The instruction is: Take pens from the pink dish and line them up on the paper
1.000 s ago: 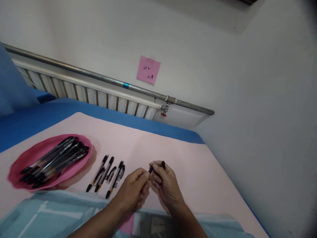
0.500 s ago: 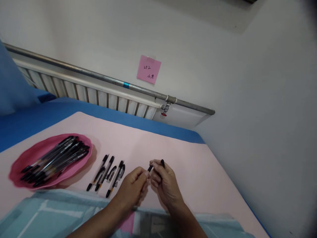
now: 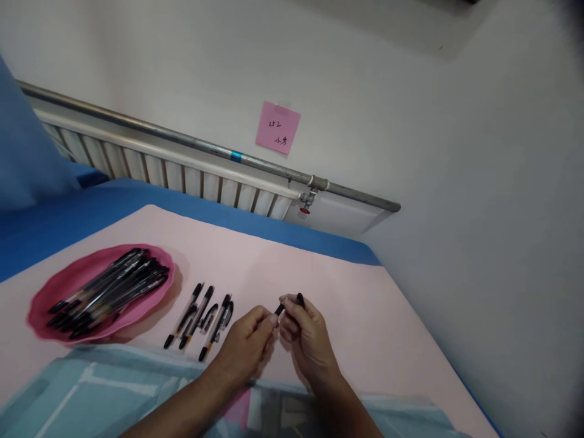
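Note:
My left hand [image 3: 249, 340] is closed around a pen [image 3: 280, 309], whose black grip end pokes out between thumb and finger. Most of its barrel is hidden in the hand. My right hand [image 3: 308, 334] pinches at the pen's tip with thumb and forefinger. A black pen cap [image 3: 300, 299] is also held in the right hand, sticking up behind the thumb. Left of the hands, several clear-barrelled pens [image 3: 197, 319] lie in a slanted row. Loose black caps [image 3: 208, 317] lie among them.
A pink scalloped tray [image 3: 159, 310] piled with black pens [image 3: 114, 286] stands on the pale pink tabletop [image 3: 356, 340] at the left. Light blue patterned cloth [image 3: 118, 389] lies along the near edge. Behind the table are a radiator [image 3: 191, 181], a pipe and a pink note [image 3: 278, 128].
The whole view has shifted slightly, with tray and pens a little further right. Both hands keep nearly the same grip on the pen and cap.

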### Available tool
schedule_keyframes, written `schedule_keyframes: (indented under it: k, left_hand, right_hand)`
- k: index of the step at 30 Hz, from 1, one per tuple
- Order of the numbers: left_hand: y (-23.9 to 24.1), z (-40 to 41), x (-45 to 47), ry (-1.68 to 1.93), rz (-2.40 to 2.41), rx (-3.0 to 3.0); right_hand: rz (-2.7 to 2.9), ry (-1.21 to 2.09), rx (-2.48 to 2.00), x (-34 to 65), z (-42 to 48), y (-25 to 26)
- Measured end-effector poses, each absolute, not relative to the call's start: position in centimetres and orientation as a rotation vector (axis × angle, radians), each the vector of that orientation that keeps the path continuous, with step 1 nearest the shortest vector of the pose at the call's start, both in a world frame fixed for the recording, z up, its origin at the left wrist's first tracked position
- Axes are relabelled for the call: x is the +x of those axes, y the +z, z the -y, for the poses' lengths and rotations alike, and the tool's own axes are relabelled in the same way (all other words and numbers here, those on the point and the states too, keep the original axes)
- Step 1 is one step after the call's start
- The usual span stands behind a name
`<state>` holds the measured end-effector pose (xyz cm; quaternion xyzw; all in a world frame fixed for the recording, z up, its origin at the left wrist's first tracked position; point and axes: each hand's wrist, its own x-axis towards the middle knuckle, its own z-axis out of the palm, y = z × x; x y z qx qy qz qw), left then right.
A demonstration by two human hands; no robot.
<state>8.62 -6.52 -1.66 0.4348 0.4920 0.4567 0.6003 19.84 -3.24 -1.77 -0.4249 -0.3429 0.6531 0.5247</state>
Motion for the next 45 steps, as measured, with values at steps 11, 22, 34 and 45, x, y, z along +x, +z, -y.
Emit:
schedule_keyframes:
  k: [11,22,34,45]
  left_hand:
    - [-1.4,6.5,8.5,1.054,-1.150,0.977]
    - [-2.0,6.5,8.3,1.040,-1.200,1.113]
    - [-2.5,6.5,8.2,1.039,-1.184,1.128]
    - [-2.5,6.4,8.1,1.042,-1.232,1.190]
  right_hand:
    - [0.800,1.585,-0.995,20.1,3.3,-1.9]
    - [0.814,1.611,-0.971,19.8,3.4,-2.0]
    - [0.741,1.677,-0.926,19.7,3.3,-1.6]
    - [0.729,1.662,-0.953,19.8,3.3,-1.9]
